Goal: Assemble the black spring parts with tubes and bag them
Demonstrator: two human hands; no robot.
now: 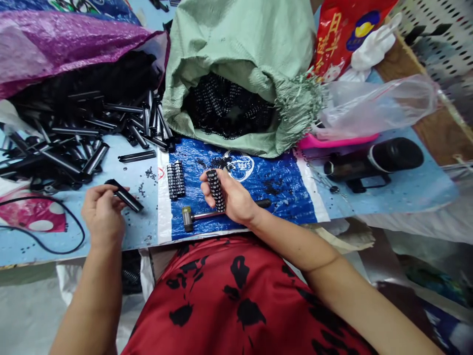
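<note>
My left hand (102,214) is closed on a glossy black plastic channel piece (128,198), pinched between thumb and fingers just above the blue table. My right hand (238,197) is palm-up, its fingers curled round a dark stick of stacked black rings with white characters (216,191). Two similar character-marked sticks (175,180) lie side by side on the blue printed sheet (288,207), left of my right hand. Beneath that hand, a small hammer (187,219) lies with its head to the left and its handle partly hidden.
Black channel pieces (74,158) lie heaped at left before a purple bag (77,44). An open green sack (240,29) holds more white-marked black parts. Tiny black bits are scattered around. At right are a black cylindrical object (395,158), a clear bag (380,106) and a red packet (336,44).
</note>
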